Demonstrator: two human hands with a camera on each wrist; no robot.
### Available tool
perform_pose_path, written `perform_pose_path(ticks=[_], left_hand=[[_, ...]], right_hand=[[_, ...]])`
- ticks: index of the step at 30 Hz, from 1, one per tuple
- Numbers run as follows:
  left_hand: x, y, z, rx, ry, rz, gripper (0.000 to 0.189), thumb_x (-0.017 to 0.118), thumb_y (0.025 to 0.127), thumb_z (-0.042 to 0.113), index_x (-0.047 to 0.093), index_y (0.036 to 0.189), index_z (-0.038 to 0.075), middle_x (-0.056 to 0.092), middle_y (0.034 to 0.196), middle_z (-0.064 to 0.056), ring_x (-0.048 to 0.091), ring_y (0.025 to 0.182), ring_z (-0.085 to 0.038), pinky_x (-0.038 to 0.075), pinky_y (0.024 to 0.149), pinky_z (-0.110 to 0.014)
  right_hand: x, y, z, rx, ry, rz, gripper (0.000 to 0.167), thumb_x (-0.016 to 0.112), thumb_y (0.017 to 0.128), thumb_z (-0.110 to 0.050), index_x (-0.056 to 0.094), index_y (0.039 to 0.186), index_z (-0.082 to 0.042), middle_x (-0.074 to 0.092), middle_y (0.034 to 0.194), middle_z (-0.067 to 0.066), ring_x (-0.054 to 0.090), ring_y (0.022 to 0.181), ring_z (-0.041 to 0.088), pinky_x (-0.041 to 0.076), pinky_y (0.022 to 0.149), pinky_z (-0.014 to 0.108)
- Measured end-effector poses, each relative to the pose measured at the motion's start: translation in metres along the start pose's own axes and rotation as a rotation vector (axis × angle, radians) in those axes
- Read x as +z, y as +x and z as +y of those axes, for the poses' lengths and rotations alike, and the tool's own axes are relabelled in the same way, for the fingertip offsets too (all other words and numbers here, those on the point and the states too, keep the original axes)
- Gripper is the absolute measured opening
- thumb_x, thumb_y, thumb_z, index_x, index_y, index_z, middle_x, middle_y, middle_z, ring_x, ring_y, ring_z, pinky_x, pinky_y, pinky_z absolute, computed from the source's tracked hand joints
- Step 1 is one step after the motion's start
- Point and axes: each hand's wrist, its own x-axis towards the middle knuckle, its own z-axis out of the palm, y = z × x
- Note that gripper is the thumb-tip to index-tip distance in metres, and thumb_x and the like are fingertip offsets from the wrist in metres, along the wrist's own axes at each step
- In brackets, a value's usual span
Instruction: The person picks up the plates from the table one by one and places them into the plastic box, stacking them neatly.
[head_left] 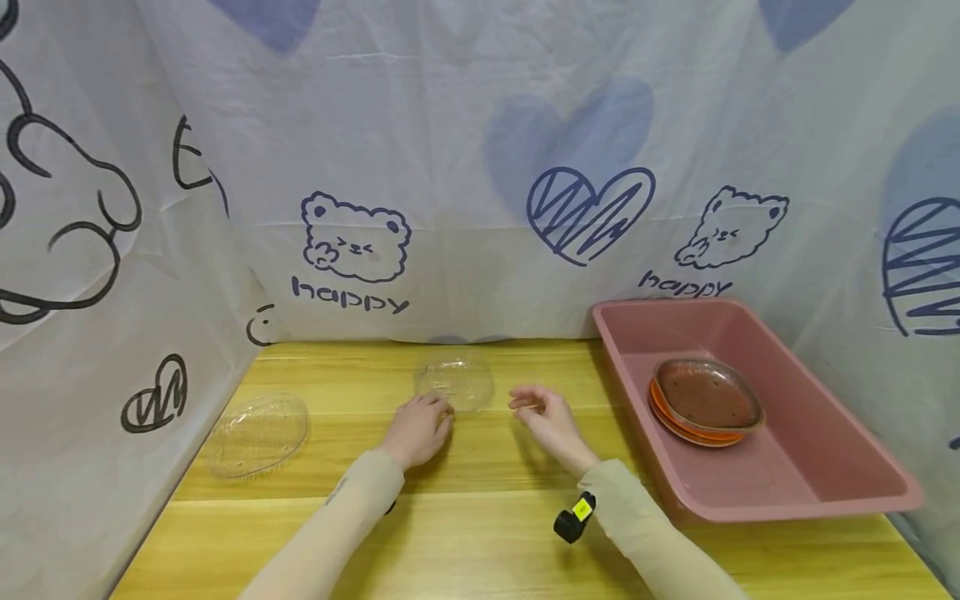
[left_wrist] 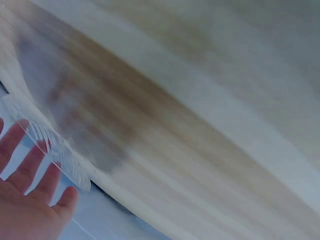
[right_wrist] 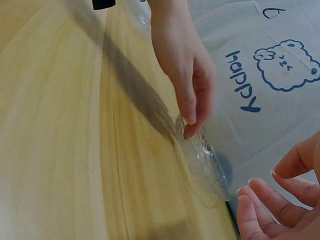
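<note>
A clear plastic container (head_left: 463, 379) with a ridged side lies on the wooden table near the back curtain. My left hand (head_left: 422, 429) is at its near left edge, and the fingertips seem to touch the rim. In the left wrist view the fingers (left_wrist: 31, 159) are spread and fairly straight beside the ridged plastic (left_wrist: 60, 155). To the right of the container, my right hand (head_left: 549, 421) hovers with loosely bent fingers and holds nothing. The right wrist view shows its fingertips (right_wrist: 272, 200) apart from the plastic.
Another clear plastic container (head_left: 258, 437) lies at the table's left edge. On the right stands a pink tub (head_left: 810, 454) with a brown dish (head_left: 708, 393) stacked on orange dishes (head_left: 663, 408). A printed curtain (head_left: 465, 275) closes off the back and sides of the wooden table (head_left: 480, 533).
</note>
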Motion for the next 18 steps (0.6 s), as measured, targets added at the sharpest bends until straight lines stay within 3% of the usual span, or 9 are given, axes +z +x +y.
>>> perform_pose_path(ticks=[6, 14, 18], left_hand=[[-0.002, -0.007, -0.004, 0.087, -0.044, 0.014, 0.027, 0.056, 0.103, 0.023, 0.073, 0.114, 0.005, 0.069, 0.126, -0.014, 0.061, 0.122, -0.036, 0.048, 0.109, -0.055], [-0.007, -0.017, -0.002, 0.15, -0.086, -0.012, 0.03, 0.056, 0.104, 0.025, 0.079, 0.101, 0.006, 0.071, 0.121, -0.012, 0.063, 0.12, -0.034, 0.049, 0.109, -0.054], [-0.009, -0.022, -0.003, 0.197, -0.096, -0.028, 0.032, 0.057, 0.103, 0.026, 0.081, 0.092, 0.008, 0.072, 0.119, -0.01, 0.063, 0.119, -0.033, 0.049, 0.108, -0.052]], right_hand=[[0.007, 0.0, 0.004, 0.036, 0.02, -0.011, 0.031, 0.056, 0.088, 0.006, 0.066, 0.117, 0.008, 0.071, 0.107, 0.025, 0.068, 0.095, 0.025, 0.053, 0.076, 0.018], [0.017, 0.001, 0.006, 0.078, 0.087, -0.035, 0.034, 0.052, 0.089, 0.006, 0.063, 0.121, 0.011, 0.068, 0.113, 0.03, 0.069, 0.097, 0.031, 0.061, 0.088, 0.044], [0.023, 0.001, 0.006, 0.096, 0.118, -0.043, 0.034, 0.051, 0.09, 0.006, 0.062, 0.122, 0.012, 0.067, 0.114, 0.032, 0.069, 0.099, 0.034, 0.06, 0.089, 0.043]])
